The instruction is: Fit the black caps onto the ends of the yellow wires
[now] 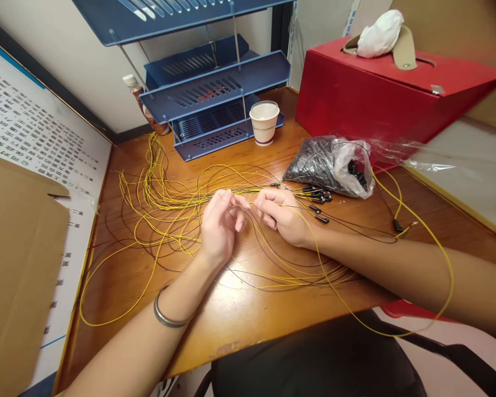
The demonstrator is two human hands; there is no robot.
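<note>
My right hand (281,214) is closed in a pinch on a thin yellow wire (452,275), which loops from it over the right forearm and past the table's front edge. My left hand (222,225) faces it a short gap away, its fingers curled and pinching the wire's other stretch; the exact contact is partly hidden. Behind and beneath both hands spreads a loose bundle of yellow and dark wires (152,160). Small black end pieces (322,219) sit on several of them, right of my right hand. One wire end with a black piece (397,225) lies further right.
A plastic bag (314,160) of black parts lies open at the right, before a red box (355,94). A paper cup (264,124) stands by the blue shelf rack (215,82), with a bottle (149,110) behind. Cardboard (20,264) leans at the left; a black chair (314,358) is below.
</note>
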